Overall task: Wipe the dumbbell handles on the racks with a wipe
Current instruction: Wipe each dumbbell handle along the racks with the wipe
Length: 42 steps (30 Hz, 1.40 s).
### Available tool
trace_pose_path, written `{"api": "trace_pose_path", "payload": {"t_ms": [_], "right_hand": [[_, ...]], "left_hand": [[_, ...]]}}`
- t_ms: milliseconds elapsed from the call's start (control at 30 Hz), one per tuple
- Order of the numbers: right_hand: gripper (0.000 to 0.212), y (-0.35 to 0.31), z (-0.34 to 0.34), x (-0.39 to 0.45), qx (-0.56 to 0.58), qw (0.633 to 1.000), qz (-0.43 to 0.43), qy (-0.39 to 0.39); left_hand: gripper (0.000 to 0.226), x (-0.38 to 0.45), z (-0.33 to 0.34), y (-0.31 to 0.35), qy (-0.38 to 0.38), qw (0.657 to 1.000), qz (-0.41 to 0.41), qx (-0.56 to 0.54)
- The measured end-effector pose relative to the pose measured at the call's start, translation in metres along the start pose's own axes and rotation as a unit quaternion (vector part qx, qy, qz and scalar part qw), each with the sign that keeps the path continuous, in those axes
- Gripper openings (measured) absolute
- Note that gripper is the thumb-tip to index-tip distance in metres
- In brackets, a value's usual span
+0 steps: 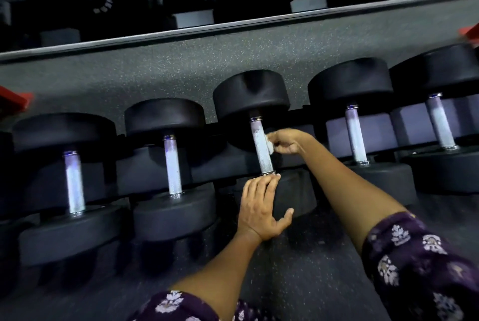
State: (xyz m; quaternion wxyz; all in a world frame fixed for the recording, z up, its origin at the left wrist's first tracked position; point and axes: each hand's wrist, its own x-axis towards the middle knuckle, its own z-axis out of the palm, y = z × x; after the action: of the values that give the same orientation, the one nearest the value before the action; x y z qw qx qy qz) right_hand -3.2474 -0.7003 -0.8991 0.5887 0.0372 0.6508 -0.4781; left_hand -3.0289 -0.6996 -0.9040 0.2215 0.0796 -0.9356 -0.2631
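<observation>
The right hand (pixel 285 142) pinches a small white wipe (pixel 270 146) against the middle dumbbell's handle (pixel 261 148) on the low rack. The left hand (pixel 261 206) rests flat, fingers straight and together, on its near weight (pixel 293 193). The tiny wipe could slip out if the pinch gets loose.

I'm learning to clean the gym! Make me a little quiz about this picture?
1. True or false: the right hand holds the wipe against a dumbbell handle.
2. Which is the left hand doing? A) gripping a handle B) resting flat on the near weight end C) hanging free
3. How many dumbbells show in the near row?

Key: 1 true; 2 B; 3 five
</observation>
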Motion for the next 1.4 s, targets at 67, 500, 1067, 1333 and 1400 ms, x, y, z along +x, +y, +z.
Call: {"api": "trace_pose_path", "payload": {"t_ms": [67,500,1067,1333,1400], "right_hand": [[0.035,0.004,-0.004,0.005,0.015,1.0,0.003,-0.01],[0.032,0.01,-0.015,0.004,-0.084,0.991,0.057,-0.084],[0.034,-0.016,0.001,0.007,0.067,0.994,-0.082,0.041],[0.017,0.023,0.016,-0.022,-0.104,0.914,-0.291,0.263],[0.024,0.017,0.02,-0.029,-0.248,0.855,-0.343,0.3]], "left_hand": [[0.066,-0.001,0.0,-0.001,0.002,1.0,0.001,0.002],[0.066,-0.002,0.002,-0.002,0.003,1.0,0.002,0.01],[0.066,-0.002,0.003,-0.003,0.024,0.999,0.015,0.017],[0.065,0.0,0.001,0.0,0.009,1.0,0.005,0.012],[0.065,-0.001,0.0,0.0,0.005,1.0,0.005,0.013]]}}
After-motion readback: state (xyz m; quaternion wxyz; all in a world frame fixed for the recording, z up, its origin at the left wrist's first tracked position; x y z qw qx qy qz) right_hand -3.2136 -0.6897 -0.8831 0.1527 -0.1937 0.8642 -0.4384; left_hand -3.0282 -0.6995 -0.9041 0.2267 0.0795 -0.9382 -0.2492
